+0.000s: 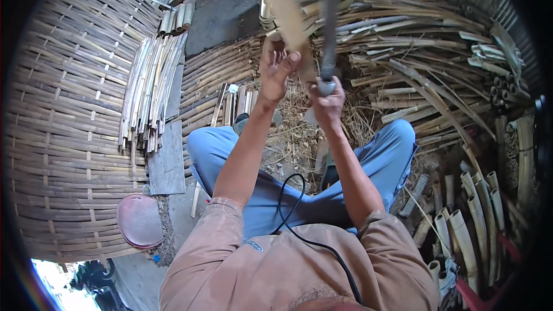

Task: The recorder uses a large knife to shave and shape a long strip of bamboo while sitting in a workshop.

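My right hand (328,103) is closed round the handle of a large knife. The knife's long dark blade (329,29) points away from me and is smeared by motion, with a grey metal collar at its base. Left of the blade, a pale split bamboo piece (282,8), also blurred, slants down to my right hand; whether that hand grips it too is hard to tell. My left hand (275,72) is beside the bamboo, palm toward it, thumb apart and fingers loosely curled. No firm grip shows there.
Bamboo shavings (288,144) litter the ground between my bent legs. Split bamboo lengths (403,40) are heaped at the far right, and cut bamboo tubes (472,213) stand near right. A woven bamboo panel (69,138) fills the left, with a bundle of strips (151,86) against it.
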Demonstrator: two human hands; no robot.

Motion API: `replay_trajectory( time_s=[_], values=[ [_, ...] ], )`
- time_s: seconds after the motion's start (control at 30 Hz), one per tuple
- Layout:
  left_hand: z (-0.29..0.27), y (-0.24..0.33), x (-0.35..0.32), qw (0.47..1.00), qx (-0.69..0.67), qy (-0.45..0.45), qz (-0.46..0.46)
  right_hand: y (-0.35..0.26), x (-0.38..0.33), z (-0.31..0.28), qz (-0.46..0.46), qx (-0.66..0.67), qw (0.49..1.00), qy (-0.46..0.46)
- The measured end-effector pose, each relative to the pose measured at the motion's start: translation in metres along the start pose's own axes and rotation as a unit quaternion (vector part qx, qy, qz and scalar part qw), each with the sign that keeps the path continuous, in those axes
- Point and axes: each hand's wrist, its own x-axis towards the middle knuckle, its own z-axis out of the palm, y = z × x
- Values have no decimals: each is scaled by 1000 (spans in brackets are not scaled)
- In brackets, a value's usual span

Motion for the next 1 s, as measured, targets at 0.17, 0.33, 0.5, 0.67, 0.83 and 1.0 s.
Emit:
replay_trajectory(
  time_s=[0.17,0.33,0.5,0.67,0.83,1.0],
  values=[
    [-52,-82,-90,900,78,351,-247,-42,30,-9,-36,194,969,148],
    [-88,-144,-180,698,-185,360,-591,-76,38,-18,-16,327,929,175],
    [-95,-119,-130,792,-402,311,-338,-68,45,-27,111,374,900,195],
    [-125,-20,-71,870,-213,382,-228,-14,64,-29,199,365,890,189],
    [-146,22,-17,889,-275,356,-89,92,49,-21,332,297,887,120],
    [-198,16,-27,906,-141,385,-107,253,-27,-46,456,184,860,137]
  ],
)
